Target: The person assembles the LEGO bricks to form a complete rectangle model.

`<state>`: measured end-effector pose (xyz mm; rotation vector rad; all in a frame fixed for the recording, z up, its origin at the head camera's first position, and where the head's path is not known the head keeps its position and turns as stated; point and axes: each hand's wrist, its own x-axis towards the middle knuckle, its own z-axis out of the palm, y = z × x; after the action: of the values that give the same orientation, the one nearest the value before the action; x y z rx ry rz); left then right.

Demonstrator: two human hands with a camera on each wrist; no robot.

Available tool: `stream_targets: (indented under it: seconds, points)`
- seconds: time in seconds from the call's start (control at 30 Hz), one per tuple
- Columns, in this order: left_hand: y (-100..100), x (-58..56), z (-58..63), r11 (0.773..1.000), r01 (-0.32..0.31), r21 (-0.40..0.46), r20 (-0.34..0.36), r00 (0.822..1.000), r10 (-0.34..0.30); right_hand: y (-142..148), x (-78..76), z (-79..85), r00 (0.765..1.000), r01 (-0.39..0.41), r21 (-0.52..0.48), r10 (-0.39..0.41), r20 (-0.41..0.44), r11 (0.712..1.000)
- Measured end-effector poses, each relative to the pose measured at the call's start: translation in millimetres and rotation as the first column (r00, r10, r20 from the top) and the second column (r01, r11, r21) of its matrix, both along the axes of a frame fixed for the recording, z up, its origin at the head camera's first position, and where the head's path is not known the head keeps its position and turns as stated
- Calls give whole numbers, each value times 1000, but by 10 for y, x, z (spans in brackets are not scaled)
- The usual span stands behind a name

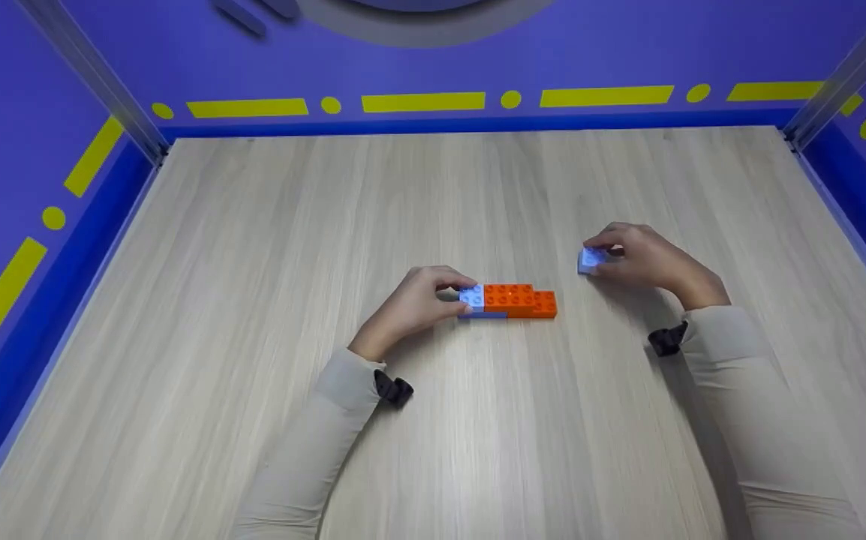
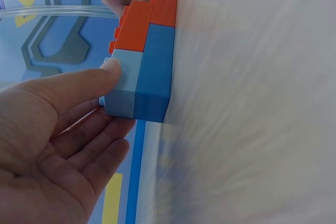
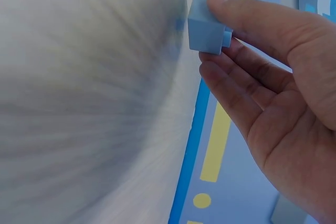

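Near the middle of the table lies a two-layer row of toy building bricks. Its top layer has a light blue brick (image 2: 124,85) beside an orange brick (image 1: 508,298); below are a darker blue brick (image 2: 155,72) and another orange brick (image 1: 545,304) that sticks out at the right end. My left hand (image 1: 422,300) pinches the light blue end between thumb and fingers. To the right, my right hand (image 1: 647,259) pinches a separate small light blue brick (image 3: 207,19) by its sides, studs facing the palm. This brick is apart from the row.
The wood-grain table (image 1: 328,202) is bounded by a blue back wall (image 1: 433,75) with yellow marks and by similar side walls. A black strap clip (image 1: 394,388) sits at the left wrist, another clip (image 1: 667,339) at the right.
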<state>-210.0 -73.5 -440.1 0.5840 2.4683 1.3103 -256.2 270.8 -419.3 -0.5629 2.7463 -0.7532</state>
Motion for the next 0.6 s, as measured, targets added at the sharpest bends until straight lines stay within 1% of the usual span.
stream_targets:
  seconds: [0.2,0.3,0.47,0.6]
  points:
    - [1,6,5,1000,-7,-11,3,1000,7,-55,17,29,1000,5,-11,-5,-19,1000]
    - [2,8,4,1000,-8,-15,-1,1000,8,-81,30,56,1000,2,-11,-2,-14,1000]
    - [2,9,6,1000,-10,-26,7,1000,10,-113,51,103,999,-49,-18,49,-17,999]
    - [0,9,5,1000,-11,-26,11,1000,11,-140,66,130,996,-83,-18,82,-35,996]
